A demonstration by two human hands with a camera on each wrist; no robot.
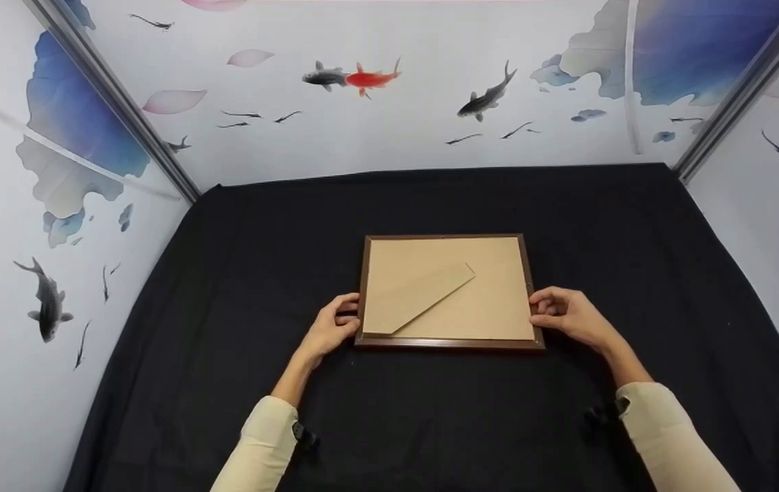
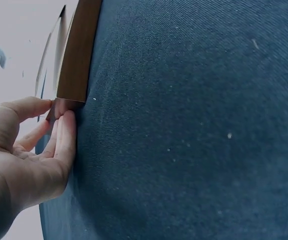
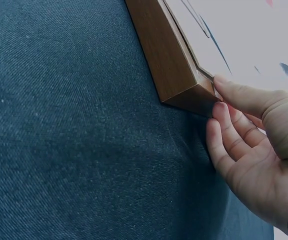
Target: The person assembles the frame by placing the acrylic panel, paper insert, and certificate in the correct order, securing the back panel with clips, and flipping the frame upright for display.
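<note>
A brown picture frame [image 1: 449,343] lies back side up on the black cloth, its tan backing board [image 1: 485,311] showing. A flat easel stand [image 1: 424,297] runs slantwise across that board, folded down. My left hand [image 1: 332,325] holds the frame's left side; in the left wrist view the thumb [image 2: 31,106] is at its upper edge and the fingers [image 2: 66,135] are against its side. On the opposite side my right hand [image 1: 570,316] grips the frame near the front corner, thumb [image 3: 239,95] on the rim and fingers below. The picture side is hidden.
Black cloth [image 1: 239,273] covers the table, with slight wrinkles. White panels [image 1: 417,137] printed with fish and lotus leaves stand at the back and both sides, joined by metal posts [image 1: 745,96]. Small dark devices [image 1: 306,437] sit at both wrists.
</note>
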